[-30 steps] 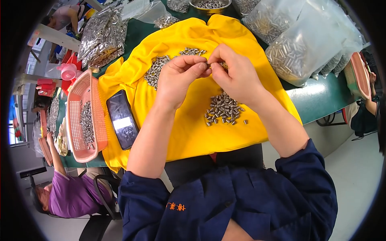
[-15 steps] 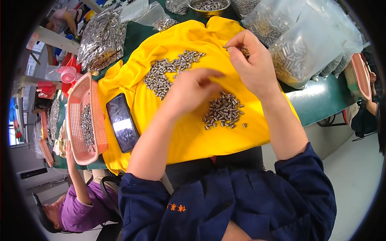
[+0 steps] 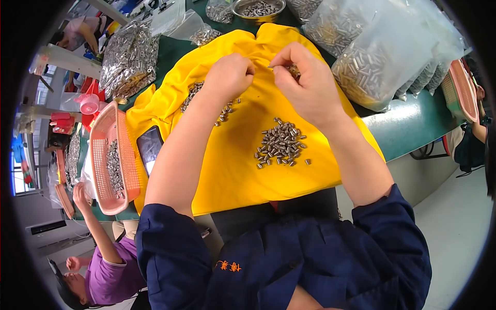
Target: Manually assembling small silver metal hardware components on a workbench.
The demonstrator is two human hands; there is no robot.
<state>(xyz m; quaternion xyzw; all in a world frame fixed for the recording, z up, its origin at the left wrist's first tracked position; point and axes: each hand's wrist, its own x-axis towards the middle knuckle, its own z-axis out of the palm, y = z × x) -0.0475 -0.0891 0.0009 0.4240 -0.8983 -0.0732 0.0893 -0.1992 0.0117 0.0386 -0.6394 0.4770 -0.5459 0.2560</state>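
A yellow cloth [image 3: 232, 181] covers the table before me. On its far left lies a pile of small metal cylinders [image 3: 191, 95], partly hidden by my left forearm. My left hand [image 3: 228, 77] is above that pile's far edge, fingers curled together; anything in them is hidden. To its right, my right hand [image 3: 305, 85] is closed in a pinch. A small dark tip pokes out between its thumb and forefinger, and more small metal pieces show inside the curled fingers. Nearer to me sits a second pile of short metal cylinders [image 3: 281, 142], below my right hand.
A phone [image 3: 150, 144] lies on the cloth's left side, beside a pink basket [image 3: 133, 170] holding metal parts. Large bags of metal parts [image 3: 361, 72] stand at right. A metal bowl [image 3: 258, 18] and another bag [image 3: 129, 59] stand at the back. A person in purple [image 3: 111, 279] sits at left.
My left hand has moved away from me, from between the piles to beyond the far one, and its fingers have curled. My right hand has shifted slightly left, still pinching.
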